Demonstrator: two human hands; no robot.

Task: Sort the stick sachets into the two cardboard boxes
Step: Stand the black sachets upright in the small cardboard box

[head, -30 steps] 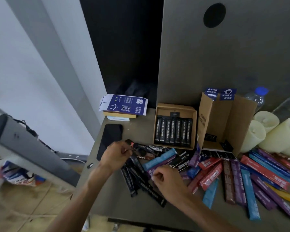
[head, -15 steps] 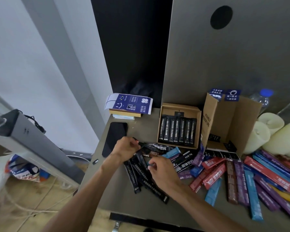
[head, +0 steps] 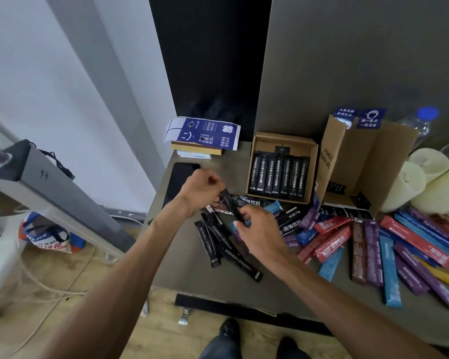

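Left hand (head: 202, 189) and right hand (head: 261, 235) each pinch an end of one black sachet (head: 231, 206) over the loose pile. If either pinch slips, it could drop among the coloured sachets (head: 332, 244) instead of the small box (head: 270, 145) just behind.

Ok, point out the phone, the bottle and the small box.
phone (head: 178, 178): head view, on its dark screen.
bottle (head: 428, 112): head view, on its blue cap.
small box (head: 267, 143): head view, on its back wall.
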